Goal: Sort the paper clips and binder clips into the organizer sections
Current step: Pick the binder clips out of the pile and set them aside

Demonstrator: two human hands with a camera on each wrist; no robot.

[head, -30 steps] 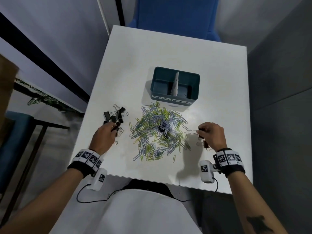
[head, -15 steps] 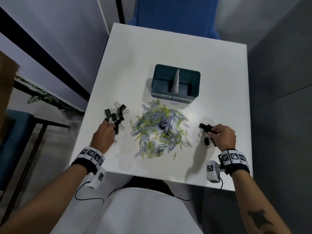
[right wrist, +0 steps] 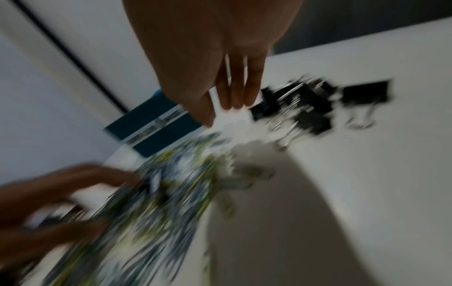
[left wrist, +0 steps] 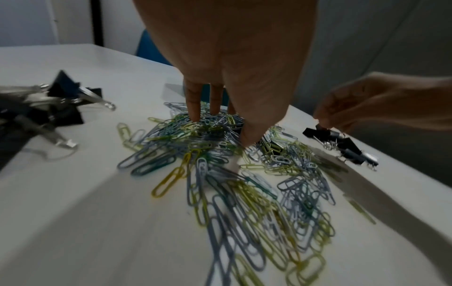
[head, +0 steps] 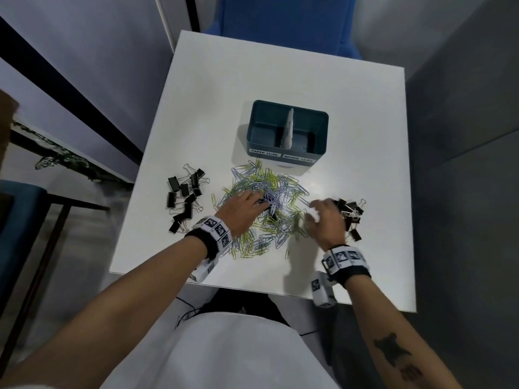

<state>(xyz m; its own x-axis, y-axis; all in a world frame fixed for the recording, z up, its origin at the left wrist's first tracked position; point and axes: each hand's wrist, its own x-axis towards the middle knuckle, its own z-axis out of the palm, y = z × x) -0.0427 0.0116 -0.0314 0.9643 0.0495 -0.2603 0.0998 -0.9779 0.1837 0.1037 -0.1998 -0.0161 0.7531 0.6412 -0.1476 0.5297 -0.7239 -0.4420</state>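
Observation:
A heap of yellow, blue and grey paper clips (head: 269,189) lies in the middle of the white table (head: 252,80). My left hand (head: 257,202) reaches into the heap with straight fingers; the left wrist view shows its fingertips (left wrist: 195,118) and thumb pressing among the paper clips (left wrist: 220,174). A black binder clip (head: 271,211) lies buried in the heap beside them. My right hand (head: 317,211) is blurred, its straight fingers (right wrist: 234,100) holding nothing beside a right-hand cluster of black binder clips (head: 351,210). The teal organizer (head: 269,113) stands behind the heap, with two sections labelled for paper clips and binder clips.
A second group of black binder clips (head: 185,197) lies at the table's left edge. A pale divider (head: 289,127) splits the organizer. A blue chair (head: 280,15) stands beyond the far edge. Bare tabletop lies around the organizer.
My left hand left the left binder clips and moved right into the paper clip heap. My right hand let go of a binder clip on the right cluster and is swinging back toward the heap.

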